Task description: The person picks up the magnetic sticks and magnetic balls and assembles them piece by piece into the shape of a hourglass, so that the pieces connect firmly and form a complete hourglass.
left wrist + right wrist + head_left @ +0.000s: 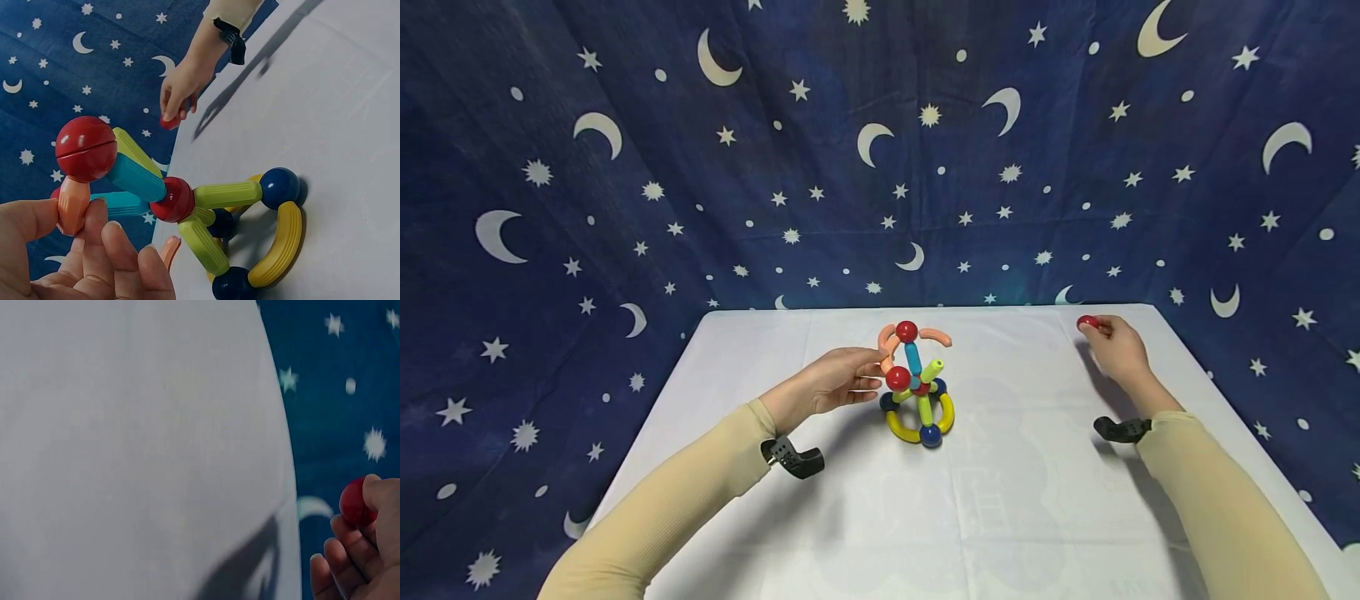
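Note:
A structure of magnetic sticks and balls stands mid-table. Yellow curved sticks (947,412) and dark blue balls (930,436) form its base ring. From there lime green sticks (228,194) rise to a central red ball (172,200). Blue sticks (913,359) run from that ball out to red balls (898,379) at their ends. My left hand (844,381) pinches a peach curved stick (73,206) between thumb and finger, its end at a red ball (86,149) on the structure. Far to the right, my right hand (1116,348) holds a loose red ball (356,502) between thumb and fingers, above the table.
Another peach curved stick (936,337) shows behind the structure. The white-covered table (1030,500) ends at a dark blue curtain (820,150) with moons and stars. Each wrist wears a black camera strap (793,457).

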Demonstrator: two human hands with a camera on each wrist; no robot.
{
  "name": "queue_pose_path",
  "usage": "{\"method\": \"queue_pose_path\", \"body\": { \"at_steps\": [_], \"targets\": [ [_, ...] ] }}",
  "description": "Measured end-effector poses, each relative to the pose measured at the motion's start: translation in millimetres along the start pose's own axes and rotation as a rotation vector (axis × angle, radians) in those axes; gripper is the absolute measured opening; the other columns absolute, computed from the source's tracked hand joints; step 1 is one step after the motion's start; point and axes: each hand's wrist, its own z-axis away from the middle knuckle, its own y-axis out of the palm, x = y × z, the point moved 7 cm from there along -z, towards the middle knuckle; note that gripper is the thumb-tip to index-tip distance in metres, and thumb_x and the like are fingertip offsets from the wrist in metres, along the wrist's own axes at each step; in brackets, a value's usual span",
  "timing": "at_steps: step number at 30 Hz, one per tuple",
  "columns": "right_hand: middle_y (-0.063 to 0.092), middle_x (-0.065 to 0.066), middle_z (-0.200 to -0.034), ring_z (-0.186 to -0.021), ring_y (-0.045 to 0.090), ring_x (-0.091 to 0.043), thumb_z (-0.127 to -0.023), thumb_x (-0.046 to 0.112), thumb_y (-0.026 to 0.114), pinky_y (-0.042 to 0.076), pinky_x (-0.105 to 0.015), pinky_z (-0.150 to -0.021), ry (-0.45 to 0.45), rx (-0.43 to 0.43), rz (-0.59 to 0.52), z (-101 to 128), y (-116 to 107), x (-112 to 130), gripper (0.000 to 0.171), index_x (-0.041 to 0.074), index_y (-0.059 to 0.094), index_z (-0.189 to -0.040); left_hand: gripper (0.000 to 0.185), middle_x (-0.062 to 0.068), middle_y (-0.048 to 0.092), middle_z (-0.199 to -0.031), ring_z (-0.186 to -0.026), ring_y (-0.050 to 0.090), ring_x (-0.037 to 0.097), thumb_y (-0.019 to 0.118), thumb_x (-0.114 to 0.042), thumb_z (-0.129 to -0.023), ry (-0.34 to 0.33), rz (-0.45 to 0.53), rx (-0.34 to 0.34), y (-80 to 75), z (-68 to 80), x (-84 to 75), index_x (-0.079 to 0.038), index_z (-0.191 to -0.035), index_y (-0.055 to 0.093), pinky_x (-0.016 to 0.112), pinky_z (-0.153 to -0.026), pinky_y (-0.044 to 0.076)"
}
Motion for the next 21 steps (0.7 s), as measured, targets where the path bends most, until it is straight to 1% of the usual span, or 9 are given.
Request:
{"method": "queue_pose_path", "body": {
  "at_steps": [3,8,16,21],
  "targets": [
    [0.051,-0.034,-0.131,-0.120,0.051,-0.048,-0.107,0.045,0.049,0.044,-0.058,-0.098,-0.056,0.018,-0.056,4,9,17,0.069,-0.014,0.042,-0.142,0.026,0.002,0.066,-0.090,-0.074,0.063,0.012,0.068,-0.030,-0.099,0.001,0.002,0.001,-0.1,-0.5,0.0,-0.007,-0.111,0.064,0.027,-0.073,0.057],
    [0.056,-0.031,-0.130,-0.121,0.052,-0.045,-0.103,0.048,0.058,0.044,-0.056,-0.097,-0.142,0.039,-0.102,11,20,45,0.069,-0.009,0.049,-0.139,0.028,0.001,0.066,-0.089,-0.075,0.063,0.013,0.068,-0.030,-0.099,0.001,0.003,-0.005,-0.8,-1.3,0.0,-0.006,-0.113,0.063,0.028,-0.074,0.057],
    [0.061,-0.022,-0.128,-0.118,0.055,-0.037,-0.100,0.046,0.064,0.045,-0.047,-0.094,-0.230,0.107,-0.168,30,36,90,0.062,-0.001,0.054,-0.140,0.030,0.002,0.067,-0.089,-0.079,0.063,0.015,0.067,-0.029,-0.100,-0.004,0.000,-0.006,-0.3,-0.4,-0.2,-0.005,-0.117,0.064,0.028,-0.076,0.057],
    [0.065,-0.016,-0.124,-0.113,0.059,-0.030,-0.098,0.045,0.068,0.048,-0.039,-0.092,-0.286,0.141,-0.206,43,44,117,0.056,0.004,0.061,-0.135,0.030,0.001,0.067,-0.088,-0.080,0.063,0.015,0.067,-0.028,-0.100,-0.005,0.002,-0.008,-0.4,0.4,0.2,-0.005,-0.118,0.064,0.028,-0.076,0.057]
  ]
}}
